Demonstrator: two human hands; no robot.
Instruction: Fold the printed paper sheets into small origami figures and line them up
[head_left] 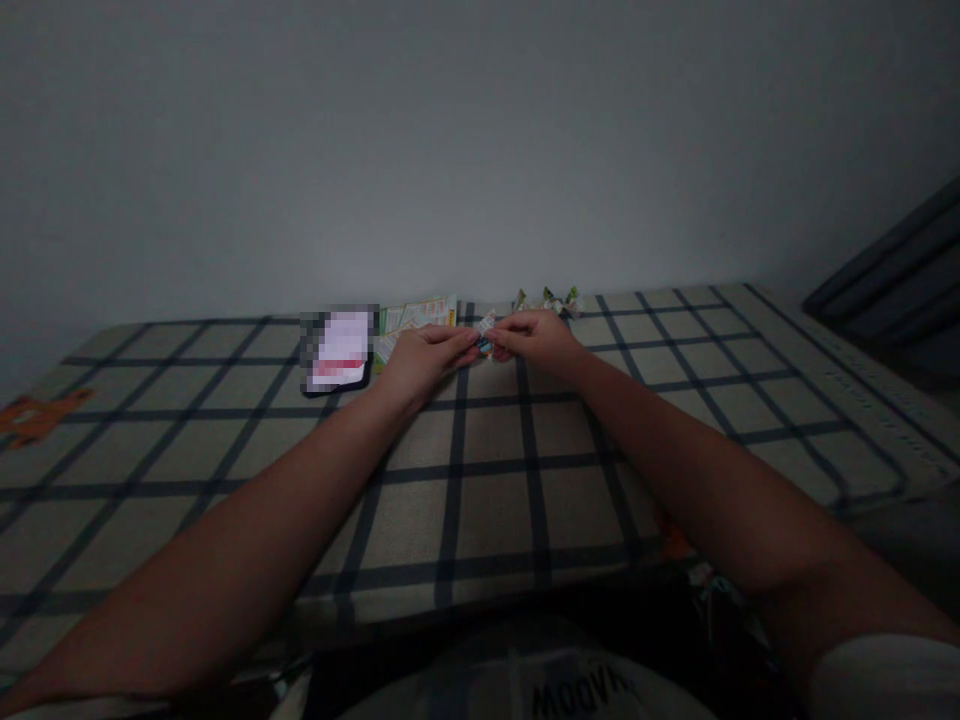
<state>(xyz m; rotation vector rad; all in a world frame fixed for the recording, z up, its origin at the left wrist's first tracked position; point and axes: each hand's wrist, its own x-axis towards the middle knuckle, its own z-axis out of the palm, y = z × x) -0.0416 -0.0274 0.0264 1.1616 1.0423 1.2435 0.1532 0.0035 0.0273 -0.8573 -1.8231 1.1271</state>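
While the left hand (421,358) and right hand (546,340) pinched the printed wrapper (487,324) (probably light, soft), its edges seemed surest to hold.

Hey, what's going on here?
A person's left hand and right hand share a grip on a small printed piece, too small to identify, over a checked cloth. A phone-like device lies with its screen lit, beside a printed sheet partly hidden by the left hand. Small green-and-pale items lie beyond the right hand.
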